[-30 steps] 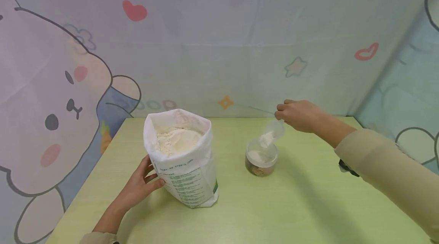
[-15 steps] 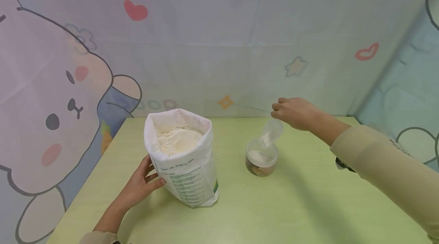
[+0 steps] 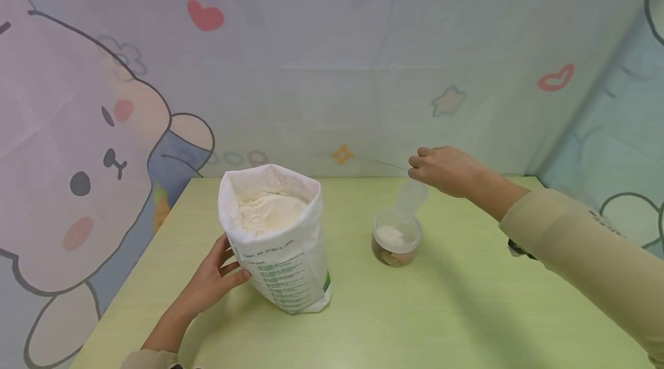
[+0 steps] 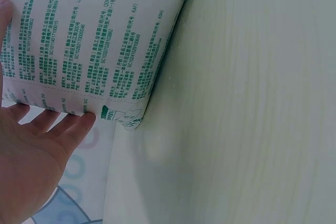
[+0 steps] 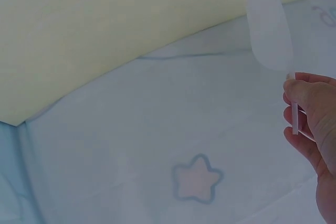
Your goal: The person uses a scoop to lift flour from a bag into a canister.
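A white flour bag (image 3: 285, 265) with green print stands with its top wide, full of pale flour (image 3: 270, 213). My left hand (image 3: 210, 279) holds its left side, thumb on the printed front and fingers around the edge, as the left wrist view (image 4: 37, 156) also has it. With my right hand (image 3: 446, 172) I pinch the thin handle of a translucent plastic scoop (image 3: 411, 199). The scoop tilts steeply down into the mouth of a small round clear-walled tub (image 3: 395, 256), where white flour lies. In the right wrist view the scoop (image 5: 270, 30) points away from my fingers.
Both things stand on a pale yellow-green table (image 3: 363, 323), the tub right of the bag. A printed cloth backdrop (image 3: 332, 98) rises right behind the table's back edge, and another cloth hangs at the right.
The flour in the scoop has slid out into the tub, where a small heap now shows. My right hand has shifted slightly left and up. The left hand and bag have stayed put.
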A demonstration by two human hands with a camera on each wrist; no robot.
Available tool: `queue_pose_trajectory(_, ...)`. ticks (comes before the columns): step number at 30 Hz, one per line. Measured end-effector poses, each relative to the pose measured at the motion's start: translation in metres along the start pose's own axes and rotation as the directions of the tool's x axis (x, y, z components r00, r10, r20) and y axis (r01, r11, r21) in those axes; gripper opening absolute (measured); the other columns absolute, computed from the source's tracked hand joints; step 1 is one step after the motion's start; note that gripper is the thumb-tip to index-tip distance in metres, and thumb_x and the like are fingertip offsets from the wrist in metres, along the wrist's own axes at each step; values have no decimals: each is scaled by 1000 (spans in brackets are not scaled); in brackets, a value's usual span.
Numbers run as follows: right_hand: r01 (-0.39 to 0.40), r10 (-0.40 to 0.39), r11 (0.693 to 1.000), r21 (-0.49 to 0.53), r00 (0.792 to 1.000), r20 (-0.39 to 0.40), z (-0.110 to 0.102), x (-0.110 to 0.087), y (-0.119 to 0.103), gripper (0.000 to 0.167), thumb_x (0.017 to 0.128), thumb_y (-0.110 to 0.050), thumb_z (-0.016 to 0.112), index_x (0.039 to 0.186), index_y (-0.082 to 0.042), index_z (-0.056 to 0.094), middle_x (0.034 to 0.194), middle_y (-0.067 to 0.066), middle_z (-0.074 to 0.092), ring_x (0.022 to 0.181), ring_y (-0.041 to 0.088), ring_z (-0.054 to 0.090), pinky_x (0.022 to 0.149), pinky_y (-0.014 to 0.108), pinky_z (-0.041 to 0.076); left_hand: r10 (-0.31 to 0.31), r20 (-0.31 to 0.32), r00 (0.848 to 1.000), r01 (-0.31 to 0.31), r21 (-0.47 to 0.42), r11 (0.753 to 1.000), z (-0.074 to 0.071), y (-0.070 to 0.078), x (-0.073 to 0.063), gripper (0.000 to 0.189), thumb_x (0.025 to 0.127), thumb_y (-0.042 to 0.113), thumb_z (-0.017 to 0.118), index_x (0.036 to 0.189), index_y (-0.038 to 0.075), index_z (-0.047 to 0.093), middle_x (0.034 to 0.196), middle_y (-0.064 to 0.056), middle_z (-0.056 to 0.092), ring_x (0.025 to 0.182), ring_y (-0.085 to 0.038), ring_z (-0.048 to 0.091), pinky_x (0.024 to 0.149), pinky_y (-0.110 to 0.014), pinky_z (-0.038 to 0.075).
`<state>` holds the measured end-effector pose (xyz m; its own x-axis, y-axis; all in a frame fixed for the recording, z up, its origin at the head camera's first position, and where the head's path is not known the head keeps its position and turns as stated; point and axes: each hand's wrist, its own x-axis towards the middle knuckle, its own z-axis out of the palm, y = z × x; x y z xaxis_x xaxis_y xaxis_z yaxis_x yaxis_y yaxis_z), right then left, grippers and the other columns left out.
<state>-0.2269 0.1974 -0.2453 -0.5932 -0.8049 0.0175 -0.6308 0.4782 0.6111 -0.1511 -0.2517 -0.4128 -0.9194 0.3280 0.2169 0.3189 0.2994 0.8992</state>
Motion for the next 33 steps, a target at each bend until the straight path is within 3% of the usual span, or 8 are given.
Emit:
queue_pose_trajectory(5, -12, 12, 1000, 17, 999, 31, 3, -4, 0, 24, 75, 4, 71, 95, -6, 64, 92, 5, 59, 81, 22, 53, 63, 29, 52, -1, -2, 1000, 1, 5, 1000, 0, -1, 0, 82, 84, 11, 67, 147, 18, 14, 147, -8, 23, 125, -4, 32, 95, -16, 40)
queue_pose_trajectory(9, -56, 52, 995, 87, 998, 43, 10, -9, 3, 21, 78, 3, 69, 97, -6, 65, 93, 6, 60, 82, 23, 54, 65, 31, 52, -4, -1, 1000, 4, 6, 1000, 0, 0, 0, 83, 84, 11, 67, 147, 19, 13, 147, -8, 23, 125, -2, 32, 95, -16, 40)
queue_pose_trajectory(13, -118, 112, 976, 183, 993, 45, 18, -17, 7, 18, 78, 0, 69, 93, -8, 65, 88, 4, 59, 80, 22, 54, 63, 31, 52, -5, 1, 1000, 5, 7, 1000, 0, -1, 0, 83, 84, 11, 67, 147, 19, 13, 148, -9, 22, 128, -11, 31, 95, -15, 40)
queue_pose_trajectory(19, -221, 197, 918, 330, 975, 105, 25, -28, 9, 17, 79, 0, 68, 93, -10, 65, 87, 2, 59, 85, 24, 56, 64, 33, 52, -4, -6, 1000, 4, 12, 1000, 0, 0, 0, 83, 85, 11, 66, 148, 18, 13, 148, -10, 22, 127, -9, 32, 95, -14, 39)
queue_pose_trajectory(22, -256, 222, 882, 395, 966, 129, 30, -32, 9, 18, 80, 0, 67, 95, -10, 65, 90, 3, 60, 87, 25, 58, 65, 35, 53, -1, -8, 1000, 1, 15, 1000, 0, 0, 0, 83, 85, 11, 66, 147, 18, 13, 147, -11, 23, 128, -15, 32, 95, -14, 40)
queue_pose_trajectory(28, -289, 249, 804, 519, 957, 146, 43, -38, 6, 16, 82, -3, 66, 96, -9, 64, 93, 3, 62, 86, 24, 61, 71, 39, 53, 0, -11, 1000, 0, 21, 1000, 0, -2, 0, 83, 84, 12, 67, 147, 18, 13, 147, -11, 24, 128, -19, 32, 96, -16, 41)
queue_pose_trajectory(33, -290, 265, 761, 580, 955, 129, 55, -46, 2, 15, 82, -4, 66, 95, -9, 62, 92, 3, 62, 84, 23, 61, 71, 39, 52, -6, -5, 1000, 6, 21, 1000, 1, 1, 0, 83, 84, 13, 67, 147, 17, 13, 147, -10, 23, 129, -27, 30, 96, -17, 40)
